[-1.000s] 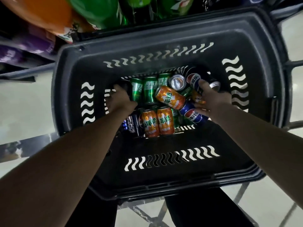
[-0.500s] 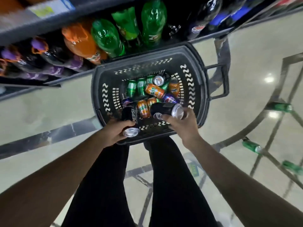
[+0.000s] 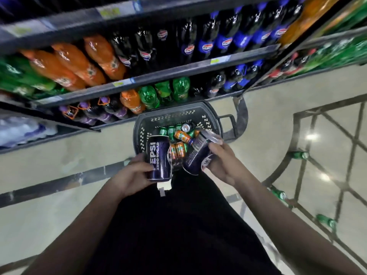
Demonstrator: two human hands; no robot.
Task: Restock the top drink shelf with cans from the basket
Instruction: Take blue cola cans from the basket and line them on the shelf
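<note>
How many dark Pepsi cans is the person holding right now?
2: one upright Pepsi Zero Sugar can in the left hand, one tilted dark can in the right hand. More may hide in the basket.

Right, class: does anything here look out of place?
Yes: green cans lie on the floor at the right, away from the basket. Cans inside the basket are jumbled, not upright.

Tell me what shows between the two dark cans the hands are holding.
In the head view, between the Pepsi can and the tilted can, orange cans show, lying below in the basket.
</note>
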